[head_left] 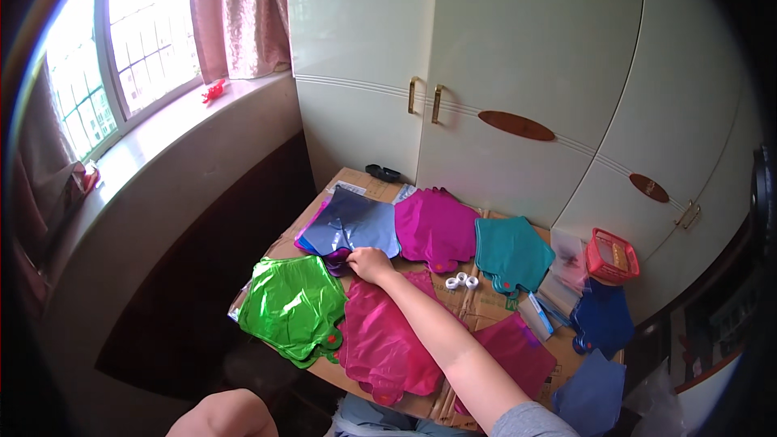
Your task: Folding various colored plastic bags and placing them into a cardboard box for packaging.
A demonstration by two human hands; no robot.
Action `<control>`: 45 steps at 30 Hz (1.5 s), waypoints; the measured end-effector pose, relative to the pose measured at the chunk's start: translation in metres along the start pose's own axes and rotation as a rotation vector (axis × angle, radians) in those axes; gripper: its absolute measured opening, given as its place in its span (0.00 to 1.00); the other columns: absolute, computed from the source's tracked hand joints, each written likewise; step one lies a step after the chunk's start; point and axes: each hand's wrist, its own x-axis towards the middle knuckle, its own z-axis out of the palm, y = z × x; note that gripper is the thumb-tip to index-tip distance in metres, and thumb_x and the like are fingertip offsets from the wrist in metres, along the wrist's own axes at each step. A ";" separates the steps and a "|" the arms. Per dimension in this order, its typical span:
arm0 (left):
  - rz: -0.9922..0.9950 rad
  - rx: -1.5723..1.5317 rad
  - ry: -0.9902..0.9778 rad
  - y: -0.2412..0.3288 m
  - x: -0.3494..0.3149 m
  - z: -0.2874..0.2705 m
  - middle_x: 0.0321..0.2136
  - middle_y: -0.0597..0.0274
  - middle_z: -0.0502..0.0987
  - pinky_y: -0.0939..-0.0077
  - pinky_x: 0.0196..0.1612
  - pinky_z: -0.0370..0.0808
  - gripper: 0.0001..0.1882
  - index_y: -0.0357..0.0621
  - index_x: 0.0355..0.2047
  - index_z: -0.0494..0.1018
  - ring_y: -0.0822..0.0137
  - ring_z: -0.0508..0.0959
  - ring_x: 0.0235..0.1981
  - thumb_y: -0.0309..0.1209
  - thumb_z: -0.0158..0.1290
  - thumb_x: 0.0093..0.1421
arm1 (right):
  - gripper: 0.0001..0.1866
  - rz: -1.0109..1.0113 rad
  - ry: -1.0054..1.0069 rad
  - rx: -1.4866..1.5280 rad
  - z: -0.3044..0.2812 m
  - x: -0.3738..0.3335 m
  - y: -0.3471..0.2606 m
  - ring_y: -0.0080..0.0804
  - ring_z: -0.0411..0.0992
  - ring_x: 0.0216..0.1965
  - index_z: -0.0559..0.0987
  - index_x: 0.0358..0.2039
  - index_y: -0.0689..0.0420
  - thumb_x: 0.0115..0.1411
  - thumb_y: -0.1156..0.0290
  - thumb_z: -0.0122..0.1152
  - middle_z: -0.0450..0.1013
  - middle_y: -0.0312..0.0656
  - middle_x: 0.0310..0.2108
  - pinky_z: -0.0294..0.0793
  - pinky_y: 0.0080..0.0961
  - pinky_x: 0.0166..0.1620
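Observation:
My right hand [369, 264] reaches across the table with its fingers pinched on the edge of a dark purple foil balloon [337, 262], flat and uninflated. That edge pokes out under a stack of flat silvery-blue foil balloons [356, 222]. Below my wrist lies a pile of pink foil balloons [387, 336], partly hidden by my forearm. A shiny green foil pile [291, 303] is to the left of my hand, and a magenta pile [437, 228] to its right. My left hand is out of view; a bare bent limb shows at the lower left edge.
Cardboard [477, 320] covers the table. Small white rolls [461, 281] sit near a teal foil pile [514, 252]. At the right are a red basket [612, 257], a dark blue foil pile [603, 320] and a blue pen-like stick [541, 316]. A white cabinet [518, 57] stands behind.

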 end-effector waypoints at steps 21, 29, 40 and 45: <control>-1.727 1.748 0.107 -0.129 -0.323 -0.233 0.39 0.54 0.78 0.48 0.46 0.67 0.15 0.44 0.40 0.72 0.51 0.76 0.43 0.40 0.49 0.59 | 0.16 0.324 0.090 0.453 -0.003 0.013 0.015 0.28 0.77 0.25 0.84 0.25 0.54 0.41 0.56 0.75 0.79 0.39 0.23 0.74 0.26 0.33; -1.388 1.677 0.424 -0.128 -0.324 -0.228 0.38 0.52 0.74 0.55 0.40 0.74 0.18 0.45 0.45 0.69 0.47 0.77 0.37 0.34 0.54 0.54 | 0.19 0.369 0.145 0.405 0.001 0.016 0.013 0.28 0.75 0.23 0.80 0.20 0.57 0.38 0.56 0.76 0.77 0.38 0.20 0.73 0.26 0.32; -1.550 1.739 0.232 -0.127 -0.339 -0.233 0.39 0.55 0.76 0.56 0.46 0.72 0.16 0.44 0.44 0.75 0.55 0.77 0.41 0.36 0.49 0.59 | 0.17 0.266 0.060 0.633 0.008 0.014 0.037 0.24 0.76 0.29 0.83 0.32 0.57 0.45 0.59 0.72 0.80 0.40 0.27 0.73 0.23 0.36; -1.511 1.950 0.270 -0.132 -0.318 -0.221 0.36 0.60 0.74 0.56 0.44 0.69 0.18 0.49 0.46 0.74 0.60 0.75 0.42 0.34 0.52 0.53 | 0.11 0.324 0.018 0.569 0.000 0.009 0.033 0.25 0.76 0.30 0.83 0.33 0.56 0.48 0.66 0.67 0.80 0.39 0.29 0.73 0.22 0.38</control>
